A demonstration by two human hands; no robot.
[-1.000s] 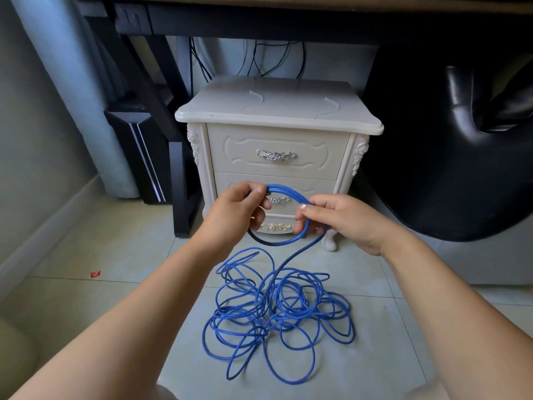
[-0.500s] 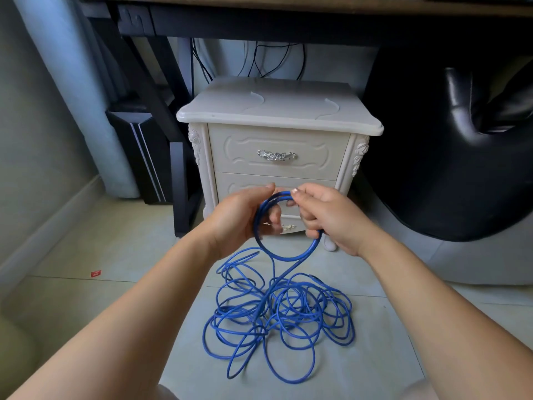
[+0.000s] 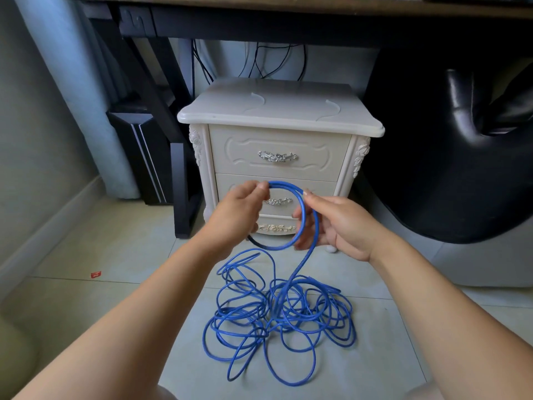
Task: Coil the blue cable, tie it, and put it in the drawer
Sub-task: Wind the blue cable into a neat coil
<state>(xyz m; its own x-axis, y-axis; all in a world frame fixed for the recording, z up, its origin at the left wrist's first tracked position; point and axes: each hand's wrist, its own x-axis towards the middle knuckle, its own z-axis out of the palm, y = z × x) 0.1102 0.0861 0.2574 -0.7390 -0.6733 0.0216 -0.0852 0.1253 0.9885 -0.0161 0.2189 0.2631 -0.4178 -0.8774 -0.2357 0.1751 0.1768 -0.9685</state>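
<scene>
Two hands up in front of the nightstand [image 3: 277, 111]: the left hand [image 3: 236, 215] pinches the top of a small loop of the blue cable [image 3: 301, 215] between thumb and fingertips, and the right hand [image 3: 340, 223] has its grip curled around the loop's right side. One strand drops to the floor [image 3: 115, 298], where most of the cable lies in a loose tangle. Both drawers [image 3: 245, 157] are closed, behind the loop.

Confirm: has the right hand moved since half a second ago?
Yes. The right hand has shifted slightly right, away from the silver handle on the lower drawer of the white carved nightstand.
</scene>
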